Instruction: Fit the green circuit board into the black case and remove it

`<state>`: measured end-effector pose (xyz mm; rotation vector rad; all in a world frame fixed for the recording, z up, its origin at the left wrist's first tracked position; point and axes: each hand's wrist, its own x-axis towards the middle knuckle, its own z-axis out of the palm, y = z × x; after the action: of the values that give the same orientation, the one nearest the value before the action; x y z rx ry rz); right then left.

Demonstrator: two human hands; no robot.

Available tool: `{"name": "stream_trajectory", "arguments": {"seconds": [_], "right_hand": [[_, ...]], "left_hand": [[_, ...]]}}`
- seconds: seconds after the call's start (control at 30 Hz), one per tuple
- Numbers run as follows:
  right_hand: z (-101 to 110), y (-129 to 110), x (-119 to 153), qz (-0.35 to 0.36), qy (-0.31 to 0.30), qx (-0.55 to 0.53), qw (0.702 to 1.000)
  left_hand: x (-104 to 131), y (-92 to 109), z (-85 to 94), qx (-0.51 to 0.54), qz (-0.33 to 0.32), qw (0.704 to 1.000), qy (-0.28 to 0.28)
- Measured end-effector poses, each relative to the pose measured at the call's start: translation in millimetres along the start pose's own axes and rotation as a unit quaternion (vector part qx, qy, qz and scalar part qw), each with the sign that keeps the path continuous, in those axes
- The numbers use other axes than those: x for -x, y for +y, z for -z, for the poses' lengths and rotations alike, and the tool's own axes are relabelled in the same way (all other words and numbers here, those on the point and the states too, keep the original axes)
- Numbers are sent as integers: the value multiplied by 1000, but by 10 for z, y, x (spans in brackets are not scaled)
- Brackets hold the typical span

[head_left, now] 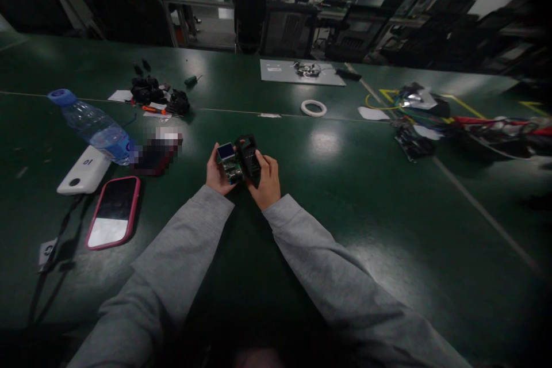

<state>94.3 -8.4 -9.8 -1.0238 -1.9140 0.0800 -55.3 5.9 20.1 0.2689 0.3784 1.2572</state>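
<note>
Near the middle of the view, my left hand (217, 175) holds a green circuit board with a small screen (232, 164), its fingers wrapped round the board's left side and lower edge. My right hand (269, 181) grips a black plastic casing (249, 161), with fingers over its right side. The board and the casing are side by side, close together, above the green table (328, 201). The inner edges of the two parts are too small to tell whether they touch.
At the left are a lying water bottle (97, 126), a white power bank (86, 171) with a cable, and a red-cased phone (114, 211). Farther off lie black parts (149, 92), a screwdriver (192, 80) and a tape roll (313, 108). Wires (420, 100) cover the right side.
</note>
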Motion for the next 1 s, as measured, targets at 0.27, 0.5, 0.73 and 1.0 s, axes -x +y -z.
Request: {"name": "stream_trajectory", "arguments": {"seconds": [0.27, 0.5, 0.73, 1.0], "right_hand": [[-2, -7, -2, -4, 5, -16, 1000], [-11, 4, -5, -111, 32, -159, 981], [-13, 267, -113, -442, -13, -547, 711], [266, 419, -225, -501, -123, -631, 579]], "left_hand": [[1, 3, 7, 8, -2, 1000, 12], [26, 14, -20, -9, -5, 1000, 5], [27, 38, -14, -30, 21, 999, -14], [-8, 24, 32, -34, 32, 999, -13]]}}
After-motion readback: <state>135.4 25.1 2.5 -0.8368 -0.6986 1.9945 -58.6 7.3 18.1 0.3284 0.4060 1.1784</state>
